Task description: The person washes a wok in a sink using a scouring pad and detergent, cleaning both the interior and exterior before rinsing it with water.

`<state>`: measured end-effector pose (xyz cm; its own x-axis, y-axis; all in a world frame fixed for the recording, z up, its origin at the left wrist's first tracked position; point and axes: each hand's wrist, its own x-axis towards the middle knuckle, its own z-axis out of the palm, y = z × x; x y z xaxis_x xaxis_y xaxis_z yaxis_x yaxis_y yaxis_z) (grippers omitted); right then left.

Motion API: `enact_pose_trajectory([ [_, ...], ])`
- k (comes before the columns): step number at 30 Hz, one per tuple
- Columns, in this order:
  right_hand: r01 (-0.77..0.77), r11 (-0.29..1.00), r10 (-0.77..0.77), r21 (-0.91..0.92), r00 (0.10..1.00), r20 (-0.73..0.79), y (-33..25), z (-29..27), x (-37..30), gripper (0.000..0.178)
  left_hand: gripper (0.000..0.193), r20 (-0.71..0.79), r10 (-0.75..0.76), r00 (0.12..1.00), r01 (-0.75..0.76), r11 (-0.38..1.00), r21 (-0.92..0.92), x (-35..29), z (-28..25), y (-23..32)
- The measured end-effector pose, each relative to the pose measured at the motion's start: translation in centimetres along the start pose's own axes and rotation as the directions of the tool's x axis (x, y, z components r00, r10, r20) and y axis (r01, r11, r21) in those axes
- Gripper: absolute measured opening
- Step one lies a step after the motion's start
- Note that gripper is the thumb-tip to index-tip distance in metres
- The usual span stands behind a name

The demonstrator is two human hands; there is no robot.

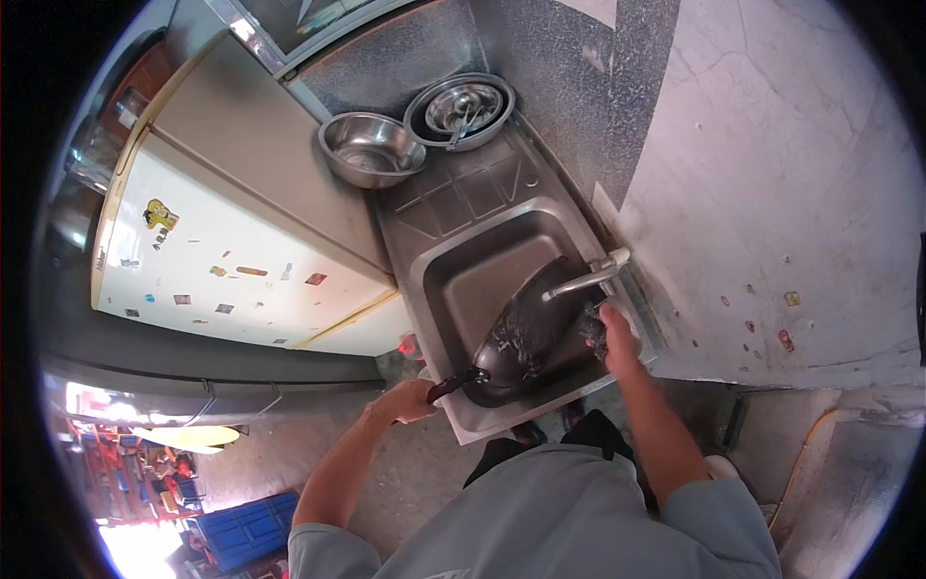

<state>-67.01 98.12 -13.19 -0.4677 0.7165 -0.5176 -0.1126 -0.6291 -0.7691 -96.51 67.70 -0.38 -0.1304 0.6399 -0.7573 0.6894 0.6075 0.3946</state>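
A dark wok [526, 333] lies tilted in the basin of a stainless steel sink [422, 265], its inside wet and shiny. My left hand [407, 399] is closed around the wok's handle [451, 384], which sticks out over the sink's near left edge. On the other side, my right hand [620, 340] grips a dark, mesh-like scrubber [595, 328] close to the wok's right rim. Above the wok reaches the spout of a metal tap [582, 283]. Whether water runs from it is hard to make out.
Beyond the basin, a large steel bowl [371, 148] and a stack of nested basins [461, 104] stand around the drainboard [463, 201]. A white fridge [222, 261] with stickers flanks the sink on the left. To the right rises a pale wall [762, 193].
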Motion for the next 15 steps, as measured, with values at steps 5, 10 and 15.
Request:
enact_pose_trajectory([
  [5, 0.043, 0.998, -0.042, -0.051, 0.999, 0.018, 3.6, 2.0, -2.1, 0.031, 0.021, 0.031, -0.035, 0.999, 0.036, 0.999, -0.027, 0.1, -0.3, 0.6],
  [10, 0.171, 0.9, -0.205, -0.401, 0.978, -0.043, 7.2, 2.8, -0.9, 0.051, 0.02, 0.03, -0.033, 0.999, 0.036, 0.993, -0.115, 0.0, -0.3, 1.4],
  [15, 0.357, 0.51, -0.604, -0.782, 0.796, -0.031, 9.9, 2.2, 0.9, 0.048, 0.018, 0.029, -0.003, 1.0, 0.005, 0.999, -0.045, 0.5, 0.0, 3.2],
])
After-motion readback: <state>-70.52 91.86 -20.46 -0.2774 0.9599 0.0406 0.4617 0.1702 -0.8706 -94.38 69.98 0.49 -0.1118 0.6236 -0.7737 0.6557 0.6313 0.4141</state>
